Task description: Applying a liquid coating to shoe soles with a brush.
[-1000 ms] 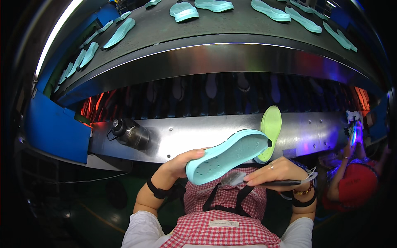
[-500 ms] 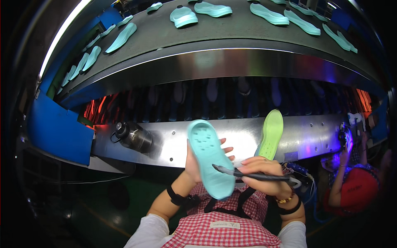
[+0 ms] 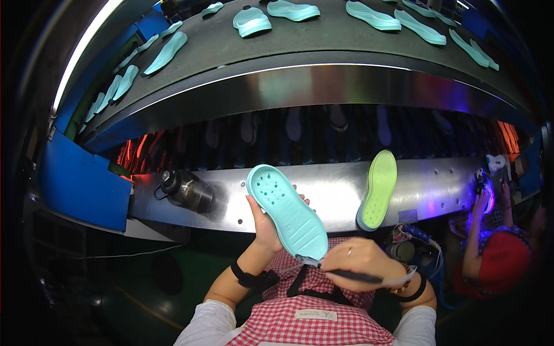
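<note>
A turquoise shoe sole (image 3: 288, 216) rests in my left hand (image 3: 265, 228), which grips it from below and along its left edge. The sole lies tilted, its holed, ribbed inner face up and the holed end pointing away from me. My right hand (image 3: 365, 257) is closed round the black handle of a brush (image 3: 356, 277). The brush tip meets the near end of the sole, at its rim. To the right, a yellow-green sole (image 3: 381, 187) with a bluish lower edge stands apart on the metal ledge (image 3: 340, 193).
A dark bottle (image 3: 187, 191) sits on the ledge at left. Beyond, a conveyor belt (image 3: 323, 43) carries several turquoise soles (image 3: 372, 16) behind a metal edge (image 3: 277, 86). A cup-like container (image 3: 401, 251) and cables are at right, near another person in a red garment (image 3: 502, 259).
The brush has moved from the middle of the sole's face to its near end. My left hand has turned the sole, its far end swinging left.
</note>
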Demonstrator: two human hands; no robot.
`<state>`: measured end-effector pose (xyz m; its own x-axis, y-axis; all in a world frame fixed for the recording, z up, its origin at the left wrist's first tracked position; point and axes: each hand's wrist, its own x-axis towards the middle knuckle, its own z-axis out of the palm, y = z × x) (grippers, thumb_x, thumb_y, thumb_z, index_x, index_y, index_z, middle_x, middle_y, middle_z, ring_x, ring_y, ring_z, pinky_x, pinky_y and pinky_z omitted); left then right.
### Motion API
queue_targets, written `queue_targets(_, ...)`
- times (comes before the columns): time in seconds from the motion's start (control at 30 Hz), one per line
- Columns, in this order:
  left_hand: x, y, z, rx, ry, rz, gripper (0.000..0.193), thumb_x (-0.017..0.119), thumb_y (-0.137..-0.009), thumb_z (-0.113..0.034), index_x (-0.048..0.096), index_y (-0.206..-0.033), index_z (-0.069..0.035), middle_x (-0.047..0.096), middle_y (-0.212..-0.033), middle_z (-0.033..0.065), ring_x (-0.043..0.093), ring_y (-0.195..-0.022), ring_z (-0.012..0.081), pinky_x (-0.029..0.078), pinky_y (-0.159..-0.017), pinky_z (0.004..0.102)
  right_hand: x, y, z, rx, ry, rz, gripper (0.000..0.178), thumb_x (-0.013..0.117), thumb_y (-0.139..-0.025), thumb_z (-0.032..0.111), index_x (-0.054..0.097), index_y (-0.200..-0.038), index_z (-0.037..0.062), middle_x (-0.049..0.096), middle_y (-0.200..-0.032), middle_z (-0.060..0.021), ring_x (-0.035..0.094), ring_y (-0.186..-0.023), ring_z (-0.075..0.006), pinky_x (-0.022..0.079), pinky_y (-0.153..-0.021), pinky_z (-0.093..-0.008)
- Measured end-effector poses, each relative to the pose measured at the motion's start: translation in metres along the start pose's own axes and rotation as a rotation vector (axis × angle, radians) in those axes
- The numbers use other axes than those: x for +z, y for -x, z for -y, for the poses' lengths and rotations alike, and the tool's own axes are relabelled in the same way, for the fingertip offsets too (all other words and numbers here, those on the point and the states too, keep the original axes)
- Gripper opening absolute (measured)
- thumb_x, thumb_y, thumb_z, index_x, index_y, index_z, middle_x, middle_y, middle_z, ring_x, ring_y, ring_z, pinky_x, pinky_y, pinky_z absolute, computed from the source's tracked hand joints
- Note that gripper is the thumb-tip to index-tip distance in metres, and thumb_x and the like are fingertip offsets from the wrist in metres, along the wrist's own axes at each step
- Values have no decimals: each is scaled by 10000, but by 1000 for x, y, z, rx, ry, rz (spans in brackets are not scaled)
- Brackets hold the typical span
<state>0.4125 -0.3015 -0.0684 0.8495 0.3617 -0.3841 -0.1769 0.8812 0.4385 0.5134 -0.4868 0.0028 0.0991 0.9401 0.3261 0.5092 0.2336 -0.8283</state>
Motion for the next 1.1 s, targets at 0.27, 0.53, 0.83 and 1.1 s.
queue_targets(0.27,23,0,4,38,126,221,976,204,-681,-818,399,-1217,-26,536,-1000,130,516,-958,287,359,-915,532,10,-21,4,-40,-104,-171,214,679,-656,25,639,-864,47,646,-826,-87,630,-781,-220,494,-709,-309)
queue_targets(0.53,24,3,-12,123,6,330,940,265,-675,-809,390,-1229,-61,507,-1093,117,493,-1025,261,333,-964,527,-2,-6,-1,30,-245,-67,209,675,-693,29,636,-898,9,641,-885,-139,625,-835,-248,487,-778,-308)
queue_targets(0.83,40,6,-13,196,-86,254,775,272,-794,-688,343,-1280,-89,451,-1174,122,478,-1056,253,343,-973,494,-2,5,0,162,-325,-155,204,691,-673,6,655,-874,15,650,-874,-132,603,-915,-222,470,-818,-310)
queue_targets(1.1,62,17,-14,133,-79,285,688,293,-836,-583,293,-1325,-98,403,-1277,128,427,-1161,292,301,-1005,505,15,12,-18,408,-1249,-532,176,560,-774,3,555,-943,-47,584,-1007,-198,567,-963,-290,428,-896,-389)
